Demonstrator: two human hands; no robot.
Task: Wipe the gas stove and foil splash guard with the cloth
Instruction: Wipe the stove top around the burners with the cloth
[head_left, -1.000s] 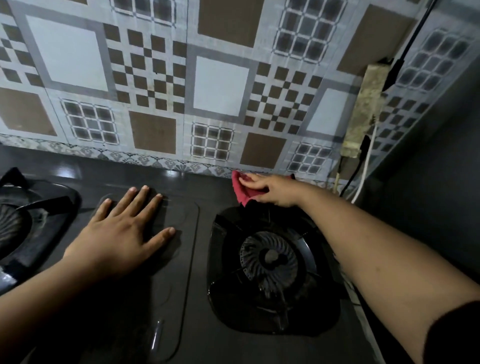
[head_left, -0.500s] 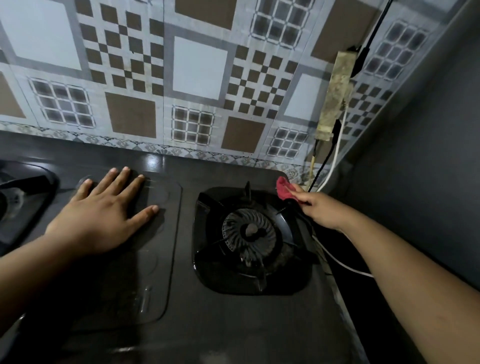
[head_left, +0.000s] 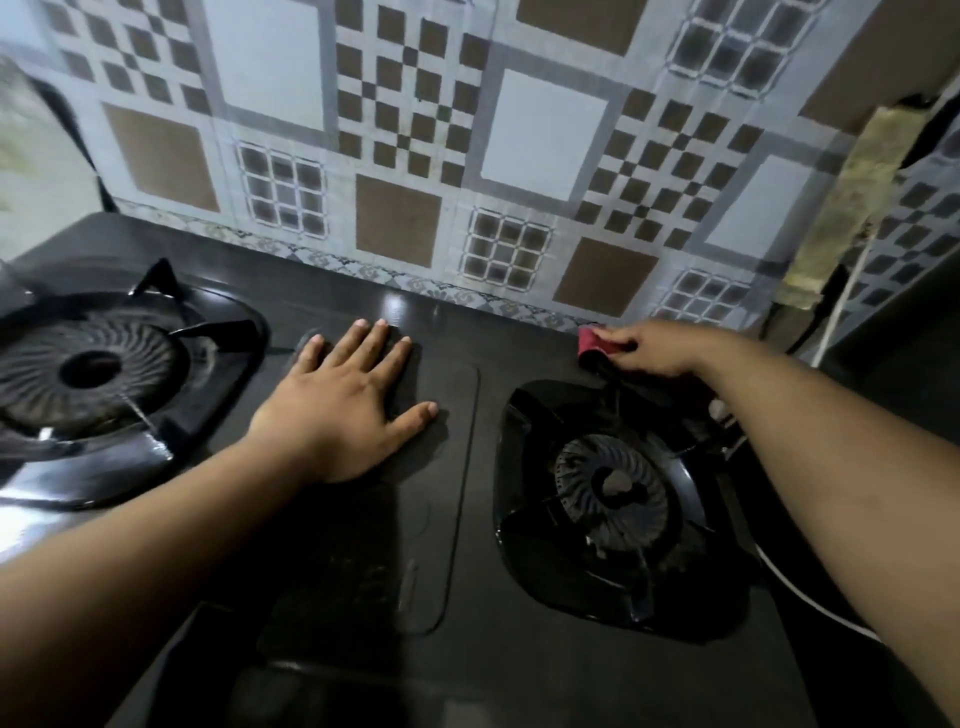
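A: The cloth (head_left: 592, 345): where does it sit relative to the two hands?

B: Working from near to far: both forearms come in from the bottom edge. The right burner (head_left: 610, 486) with its black pan support lies nearest on the right, the left burner (head_left: 88, 369) off to the left. Between them the left hand (head_left: 340, 405) lies flat on the gas stove (head_left: 467, 649), fingers spread, palm down, holding nothing. It looks like a brace.

A: And the right?

B: The right hand (head_left: 652, 347) is farther back, behind the right burner, fingers pinched on the red cloth, which is bunched small and pressed to the stove's rear strip. Only a bit of it pokes out leftward past the fingertips.

A: So which way does the wipe run?

B: My guess is along the back edge. That strip's long axis runs left to right, parallel to the foil splash guard (head_left: 415, 156) standing just beyond it. The cloth is at the right end of the strip, close to the guard's patterned bottom border; I can't tell whether it touches the foil.

A: Does the left hand get in the way?

B: It sits nearer than the strip, fingertips well short of the guard, so a leftward sweep should pass beyond it. The guard itself is up and away from the cloth, and the right hand is plainly the closer one for it.

A: Anything near the cloth to mind?

B: Cables (head_left: 831, 317) hang at the right corner, beside the right wrist.
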